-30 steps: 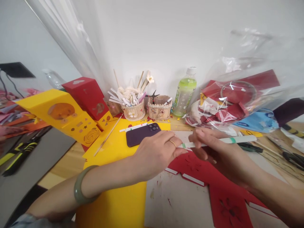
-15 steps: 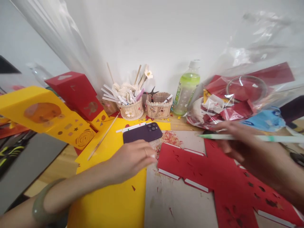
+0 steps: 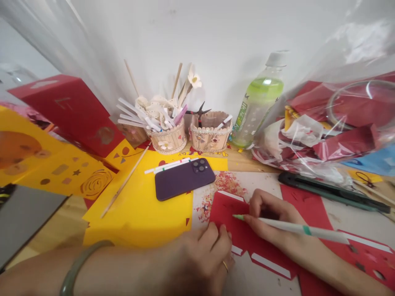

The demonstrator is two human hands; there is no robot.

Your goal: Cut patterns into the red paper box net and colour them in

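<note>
My right hand (image 3: 274, 218) grips a white felt-tip pen (image 3: 308, 231) with a green tip and green band, pointing left. Its tip is over or against the left part of a red card cutout (image 3: 247, 242), which has white strips along its flap edges and cut-out shapes. My left hand (image 3: 210, 255) rests at the card's left end with its fingers curled closed; whatever is in them, if anything, is hidden. Beyond that hand, a dark purple phone (image 3: 182, 181) lies partly on a yellow sheet (image 3: 135, 224), with white felt-tip pens (image 3: 166, 165) just behind it.
Behind stand a basket of glue sticks (image 3: 168, 139), a basket with pliers (image 3: 210, 135) and a green drink bottle (image 3: 256, 107). At right lie a dark green cutter (image 3: 336, 193) and a clear bag of scraps (image 3: 327, 139). Red and yellow boxes (image 3: 70, 111) stand left.
My right hand has brought the pen left and down to the red card. My left hand has moved right and nearer to me, onto the card's left end. The view has shifted.
</note>
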